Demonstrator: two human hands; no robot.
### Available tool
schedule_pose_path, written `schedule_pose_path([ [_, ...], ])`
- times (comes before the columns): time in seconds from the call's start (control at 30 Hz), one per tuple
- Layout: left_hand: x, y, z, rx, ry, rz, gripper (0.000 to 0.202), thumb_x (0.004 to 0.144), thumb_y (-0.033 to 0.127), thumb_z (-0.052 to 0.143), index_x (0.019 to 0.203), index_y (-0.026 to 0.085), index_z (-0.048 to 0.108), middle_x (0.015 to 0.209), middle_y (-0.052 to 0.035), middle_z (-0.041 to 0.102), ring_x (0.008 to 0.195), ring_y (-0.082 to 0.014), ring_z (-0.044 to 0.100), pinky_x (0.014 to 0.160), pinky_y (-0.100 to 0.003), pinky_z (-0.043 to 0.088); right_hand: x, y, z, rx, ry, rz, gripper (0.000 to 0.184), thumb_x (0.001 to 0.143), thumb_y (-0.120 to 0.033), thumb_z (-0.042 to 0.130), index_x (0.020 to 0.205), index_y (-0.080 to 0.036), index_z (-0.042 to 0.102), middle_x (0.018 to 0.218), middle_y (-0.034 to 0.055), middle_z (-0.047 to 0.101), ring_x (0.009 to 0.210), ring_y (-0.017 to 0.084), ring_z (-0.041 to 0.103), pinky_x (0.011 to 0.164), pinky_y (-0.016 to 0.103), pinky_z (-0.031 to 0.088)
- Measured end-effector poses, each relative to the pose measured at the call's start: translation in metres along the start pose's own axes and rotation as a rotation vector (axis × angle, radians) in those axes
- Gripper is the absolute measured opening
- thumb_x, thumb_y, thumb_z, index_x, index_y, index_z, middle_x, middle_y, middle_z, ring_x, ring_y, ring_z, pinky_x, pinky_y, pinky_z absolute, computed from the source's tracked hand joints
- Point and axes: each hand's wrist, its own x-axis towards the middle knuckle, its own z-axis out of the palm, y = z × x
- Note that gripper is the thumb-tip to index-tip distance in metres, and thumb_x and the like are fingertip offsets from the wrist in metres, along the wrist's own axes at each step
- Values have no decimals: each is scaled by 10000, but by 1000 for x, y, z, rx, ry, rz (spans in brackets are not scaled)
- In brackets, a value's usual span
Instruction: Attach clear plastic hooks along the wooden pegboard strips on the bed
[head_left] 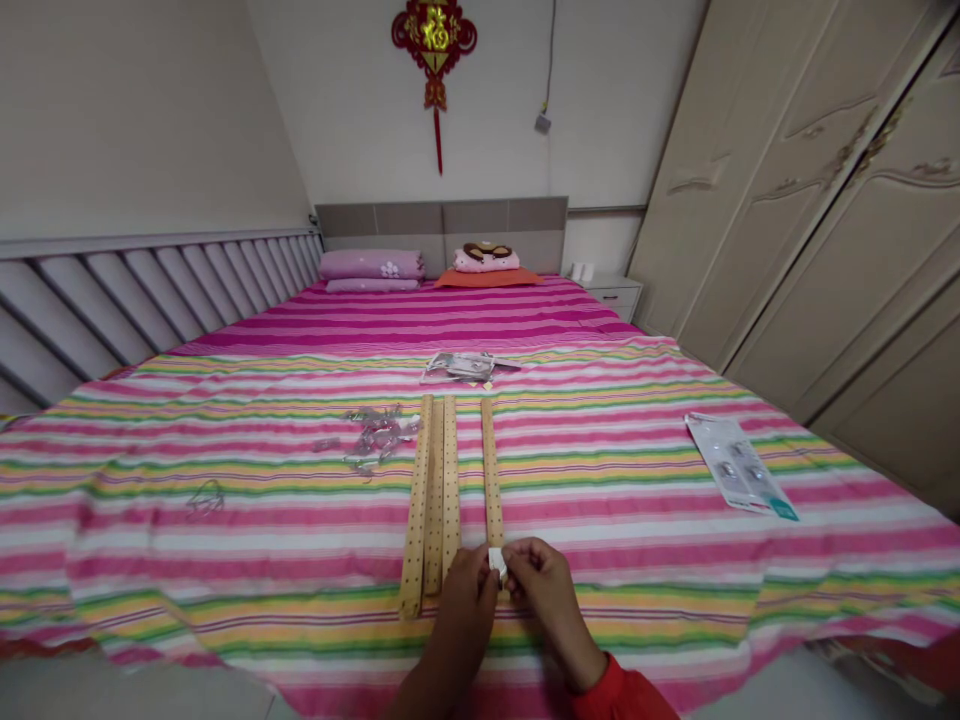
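Note:
My left hand point(469, 590) and my right hand point(541, 580) meet over the near end of a single perforated wooden strip point(491, 460). Between their fingertips is a small white piece point(498, 561), pinched from both sides; its exact kind is too small to make out. Whether it touches the strip below cannot be seen. Left of that strip, several more wooden strips with rows of holes point(451, 450) lie side by side, pointing away from me. A scatter of small clear plastic packets point(379, 435) rests beside them on the striped bedsheet point(600, 480).
Farther up the bed lie flat plastic packages point(465, 367). To the right is a blister pack point(739, 465) with shiny parts; to the left, a thin clear loop point(206, 497). Folded bedding point(371, 265) sits by the headboard point(495, 215). A slatted rail point(150, 300) borders the left side, wardrobes point(810, 200) the right.

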Motion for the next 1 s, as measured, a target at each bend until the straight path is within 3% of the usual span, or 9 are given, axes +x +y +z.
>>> schedule_pose_path([
  [0.43,-3,-22,16,-9,55,32,375,777,220,493,1119,153,632,850,-90,572,780,-222,532,761,-351,422,3,5,-1,-10,-3,-25,373,510,-496,784,538,-170,605,397,-37,539,379,93,444,425,233,330],
  [0.73,-5,-38,23,144,150,148,406,840,215,392,1203,135,553,944,-104,577,871,-217,562,838,-397,471,3,11,-4,-56,41,-50,449,539,-606,718,529,-179,581,395,-45,494,396,103,425,429,245,337],
  [1.0,-3,-26,14,165,77,161,406,886,231,305,1176,128,570,954,-129,614,897,-223,590,844,-411,495,2,24,-4,-54,30,22,494,587,-659,669,510,-191,529,382,-70,432,346,83,381,360,230,290],
])
